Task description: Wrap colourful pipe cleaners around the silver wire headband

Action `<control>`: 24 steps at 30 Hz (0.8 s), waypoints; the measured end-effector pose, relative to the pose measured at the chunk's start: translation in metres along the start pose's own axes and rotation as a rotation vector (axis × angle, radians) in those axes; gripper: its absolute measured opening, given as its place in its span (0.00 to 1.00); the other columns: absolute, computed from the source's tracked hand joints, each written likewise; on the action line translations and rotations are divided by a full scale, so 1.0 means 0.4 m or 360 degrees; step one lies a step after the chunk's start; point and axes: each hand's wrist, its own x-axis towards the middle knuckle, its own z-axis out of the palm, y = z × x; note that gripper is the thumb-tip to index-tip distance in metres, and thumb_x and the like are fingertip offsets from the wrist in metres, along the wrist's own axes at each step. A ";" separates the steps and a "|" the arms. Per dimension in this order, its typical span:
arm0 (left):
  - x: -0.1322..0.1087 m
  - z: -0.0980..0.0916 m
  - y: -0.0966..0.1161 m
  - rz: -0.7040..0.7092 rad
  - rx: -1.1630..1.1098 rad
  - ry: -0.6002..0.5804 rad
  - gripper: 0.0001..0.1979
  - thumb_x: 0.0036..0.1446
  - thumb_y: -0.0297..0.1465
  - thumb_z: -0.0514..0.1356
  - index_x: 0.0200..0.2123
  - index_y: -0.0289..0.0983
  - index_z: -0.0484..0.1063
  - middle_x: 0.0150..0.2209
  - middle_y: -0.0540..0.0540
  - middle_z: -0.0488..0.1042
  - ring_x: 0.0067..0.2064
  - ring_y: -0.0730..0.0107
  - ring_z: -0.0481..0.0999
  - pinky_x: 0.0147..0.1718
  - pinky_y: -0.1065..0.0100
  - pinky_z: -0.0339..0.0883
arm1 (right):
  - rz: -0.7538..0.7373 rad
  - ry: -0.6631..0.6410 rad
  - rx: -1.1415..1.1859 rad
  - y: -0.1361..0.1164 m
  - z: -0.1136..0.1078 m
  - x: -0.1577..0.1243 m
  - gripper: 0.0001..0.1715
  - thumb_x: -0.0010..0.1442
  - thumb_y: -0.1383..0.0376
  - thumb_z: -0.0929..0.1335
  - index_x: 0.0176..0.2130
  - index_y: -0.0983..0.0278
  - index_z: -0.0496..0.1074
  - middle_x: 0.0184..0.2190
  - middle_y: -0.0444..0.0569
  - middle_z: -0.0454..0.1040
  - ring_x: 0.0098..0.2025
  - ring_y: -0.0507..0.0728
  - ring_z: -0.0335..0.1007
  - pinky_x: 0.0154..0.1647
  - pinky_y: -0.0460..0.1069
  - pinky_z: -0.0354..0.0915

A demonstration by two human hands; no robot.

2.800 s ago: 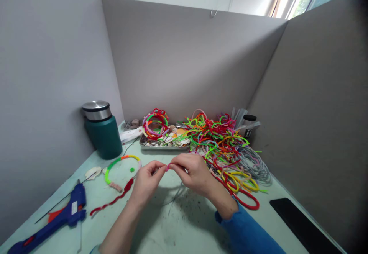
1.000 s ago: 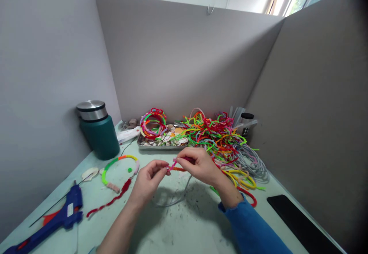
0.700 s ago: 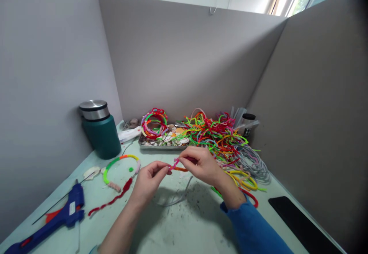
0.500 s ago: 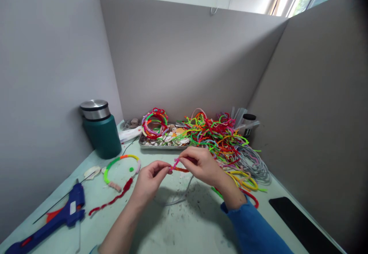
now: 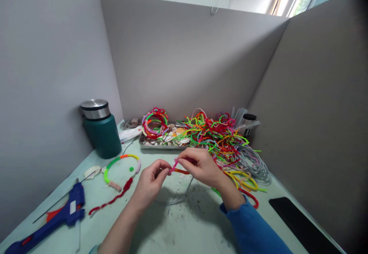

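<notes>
My left hand [image 5: 149,183] and my right hand [image 5: 199,166] meet above the middle of the desk, both pinched on a short pink pipe cleaner [image 5: 173,166]. An orange-red fuzzy piece [image 5: 181,171] runs from it under my right fingers. A thin grey wire [image 5: 179,196] curves down from my hands onto the pale green desk [image 5: 172,231]. Just behind my right hand lies a big tangled pile of coloured pipe cleaners [image 5: 218,135].
A metal tray [image 5: 161,142] of shells with wrapped rings [image 5: 155,122] stands at the back. A green flask [image 5: 100,129], a multicoloured arc [image 5: 117,164] and red strip [image 5: 110,200] lie left. Blue glue gun [image 5: 48,223] front left, black phone [image 5: 301,225] right. Grey partitions enclose the desk.
My right hand has shifted from beside the left fingertips to slightly higher, and the pink piece now stands out between the hands with an orange-red strand and grey wire showing.
</notes>
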 end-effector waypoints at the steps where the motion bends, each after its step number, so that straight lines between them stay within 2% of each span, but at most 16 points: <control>1: -0.001 0.001 0.002 0.0029 0.0049 -0.0003 0.07 0.55 0.34 0.53 0.31 0.37 0.67 0.28 0.50 0.68 0.30 0.73 0.65 0.28 0.73 0.56 | 0.0013 0.0033 0.0000 -0.001 0.002 0.001 0.08 0.57 0.69 0.64 0.30 0.66 0.72 0.25 0.45 0.70 0.26 0.49 0.62 0.27 0.44 0.55; 6: -0.003 0.002 0.009 0.0071 0.0198 -0.0011 0.07 0.55 0.32 0.52 0.30 0.37 0.68 0.26 0.51 0.68 0.28 0.73 0.64 0.28 0.72 0.56 | 0.0050 0.0094 0.0029 -0.005 0.013 0.004 0.09 0.57 0.71 0.63 0.29 0.66 0.72 0.25 0.45 0.71 0.27 0.49 0.63 0.28 0.44 0.56; 14: -0.005 0.006 0.006 0.0048 0.0129 -0.0051 0.09 0.54 0.35 0.54 0.32 0.36 0.69 0.27 0.50 0.69 0.26 0.75 0.63 0.25 0.73 0.55 | 0.0157 0.0213 0.0006 0.006 0.023 0.005 0.09 0.57 0.69 0.63 0.29 0.66 0.72 0.23 0.44 0.70 0.25 0.49 0.62 0.26 0.44 0.55; 18: -0.008 0.008 0.006 -0.0007 0.0058 -0.0074 0.11 0.52 0.37 0.57 0.32 0.35 0.70 0.25 0.49 0.69 0.25 0.75 0.63 0.24 0.74 0.56 | 0.0181 0.0209 0.0011 0.007 0.023 0.005 0.09 0.57 0.69 0.63 0.30 0.65 0.72 0.23 0.43 0.70 0.25 0.49 0.62 0.26 0.44 0.55; 24: -0.003 0.010 -0.005 -0.0078 0.0005 -0.0048 0.13 0.47 0.38 0.61 0.33 0.35 0.71 0.29 0.48 0.71 0.27 0.74 0.65 0.25 0.73 0.58 | 0.0169 0.0206 0.0020 0.002 0.020 0.006 0.09 0.56 0.71 0.63 0.28 0.66 0.71 0.22 0.43 0.69 0.24 0.48 0.61 0.25 0.43 0.54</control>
